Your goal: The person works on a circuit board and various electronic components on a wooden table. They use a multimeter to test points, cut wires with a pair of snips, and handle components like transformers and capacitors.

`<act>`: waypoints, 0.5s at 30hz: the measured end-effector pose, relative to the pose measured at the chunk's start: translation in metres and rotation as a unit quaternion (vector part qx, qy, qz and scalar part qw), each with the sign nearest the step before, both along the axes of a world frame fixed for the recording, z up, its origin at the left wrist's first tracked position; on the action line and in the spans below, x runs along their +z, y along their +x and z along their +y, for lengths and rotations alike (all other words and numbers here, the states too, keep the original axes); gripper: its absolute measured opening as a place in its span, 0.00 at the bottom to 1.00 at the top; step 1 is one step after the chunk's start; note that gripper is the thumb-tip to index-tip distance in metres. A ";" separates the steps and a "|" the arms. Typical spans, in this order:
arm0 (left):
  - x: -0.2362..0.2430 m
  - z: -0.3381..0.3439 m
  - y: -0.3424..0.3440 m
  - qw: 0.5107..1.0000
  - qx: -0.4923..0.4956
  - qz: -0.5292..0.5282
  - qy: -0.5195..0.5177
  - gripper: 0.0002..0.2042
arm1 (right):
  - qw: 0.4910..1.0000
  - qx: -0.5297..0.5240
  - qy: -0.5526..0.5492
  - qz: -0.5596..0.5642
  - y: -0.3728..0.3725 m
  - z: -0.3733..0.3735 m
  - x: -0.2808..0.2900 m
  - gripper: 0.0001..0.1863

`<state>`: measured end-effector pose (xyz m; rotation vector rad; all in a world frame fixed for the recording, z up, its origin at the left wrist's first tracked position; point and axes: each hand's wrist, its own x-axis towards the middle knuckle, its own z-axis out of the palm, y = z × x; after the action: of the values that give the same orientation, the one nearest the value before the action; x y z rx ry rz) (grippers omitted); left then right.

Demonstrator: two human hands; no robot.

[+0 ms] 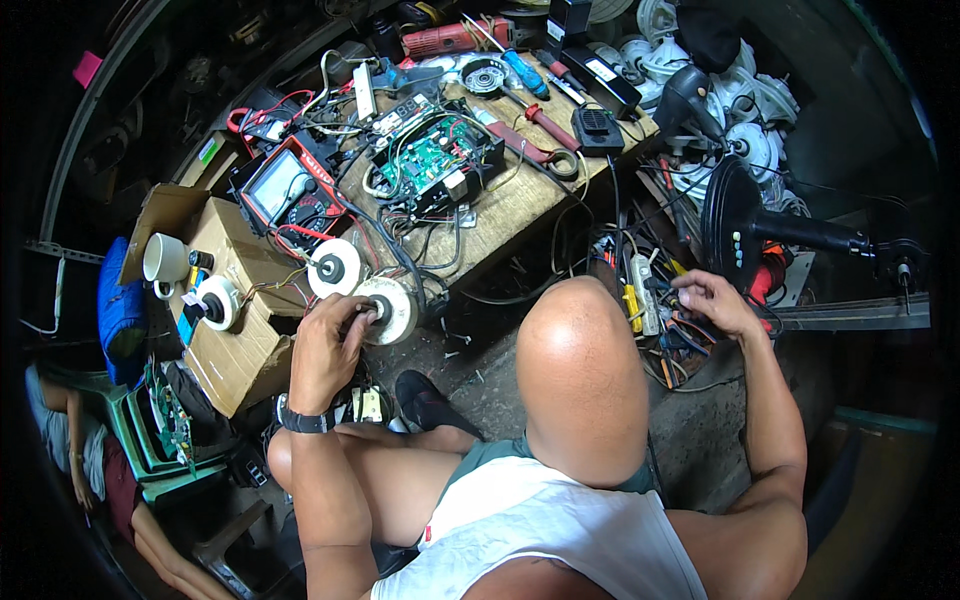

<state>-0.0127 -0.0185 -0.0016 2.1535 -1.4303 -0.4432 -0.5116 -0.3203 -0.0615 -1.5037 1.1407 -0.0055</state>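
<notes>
My left hand (340, 335) has its fingers closed on the hub of a white disc-shaped motor (398, 315) at the bench's front left. Another white motor (345, 270) lies just behind it, with wires running near both. A red-cased multimeter (290, 180) and an exposed green circuit board (440, 150) sit farther back on the wooden bench (500, 240). My right hand (710, 300) is over a jumble of hand tools beside a white power strip (643, 295), its fingers loosely bent and apart, near yellow-handled pliers (632, 310).
A cardboard box (235, 360) with white parts stands left. A black stand (810, 232) is at right, before heaped white parts (750, 150). Another person (80, 450) is at lower left by green plastic chairs (175, 485). My raised knee (580, 380) is between my hands.
</notes>
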 end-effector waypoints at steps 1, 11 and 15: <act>0.001 -0.001 0.000 1.000 -0.001 0.000 0.000 0.08 | 1.000 -0.006 0.015 -0.003 -0.013 0.002 -0.009 0.21; -0.002 0.000 0.001 1.000 -0.002 0.002 0.003 0.08 | 0.989 -0.051 0.130 0.047 -0.075 0.027 -0.063 0.17; -0.003 0.001 0.001 1.000 -0.003 -0.001 -0.006 0.08 | 0.984 -0.049 0.157 0.074 -0.086 0.032 -0.084 0.14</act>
<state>-0.0115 -0.0179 -0.0044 2.1409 -1.4380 -0.4356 -0.5976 -0.2884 -0.1451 -1.1833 1.2681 0.2130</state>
